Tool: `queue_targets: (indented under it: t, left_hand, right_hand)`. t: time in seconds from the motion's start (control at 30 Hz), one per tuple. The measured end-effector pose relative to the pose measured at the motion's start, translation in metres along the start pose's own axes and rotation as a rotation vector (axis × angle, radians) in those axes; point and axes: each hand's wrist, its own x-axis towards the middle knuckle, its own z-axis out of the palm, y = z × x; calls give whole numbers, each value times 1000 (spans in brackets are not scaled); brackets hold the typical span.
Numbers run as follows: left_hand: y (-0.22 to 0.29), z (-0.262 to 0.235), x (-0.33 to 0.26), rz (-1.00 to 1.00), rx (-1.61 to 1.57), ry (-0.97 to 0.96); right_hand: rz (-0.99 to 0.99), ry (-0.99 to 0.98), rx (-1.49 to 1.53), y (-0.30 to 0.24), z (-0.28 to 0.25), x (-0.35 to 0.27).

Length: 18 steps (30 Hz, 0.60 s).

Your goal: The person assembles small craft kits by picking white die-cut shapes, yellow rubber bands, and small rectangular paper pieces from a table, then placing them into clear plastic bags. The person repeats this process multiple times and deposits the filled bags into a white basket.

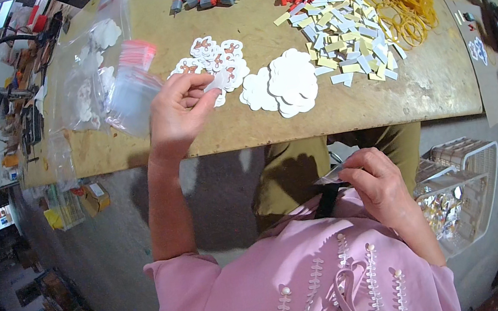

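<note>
White card cutout (220,81) pinched in left hand (179,111) fingertips; right hand (375,183) grips small bag (330,176).

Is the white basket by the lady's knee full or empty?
Not empty. The white basket beside the right hand holds a heap of shiny little packets, filling it partway.

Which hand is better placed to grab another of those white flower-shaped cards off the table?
Probably left: the left hand is already over the table beside the flower-shaped cards, pinching one. The right hand is down near the lap.
</note>
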Motion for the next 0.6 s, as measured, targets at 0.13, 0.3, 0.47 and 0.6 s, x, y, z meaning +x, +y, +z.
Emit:
queue_targets:
  t: [0.13,0.3,0.47,0.6]
  left_hand:
    - [7,1,4,-35,40,-17]
    - [16,4,1,51,201,80]
    - [6,13,-9,236,332,205]
    - [5,17,-16,147,334,269]
  right_hand:
    - [12,-24,15,0,-1,-3]
    - [-4,23,19,1,3,-4]
    - [-43,78,-48,0,2,-1]
    - [-83,126,-130,0,4,2]
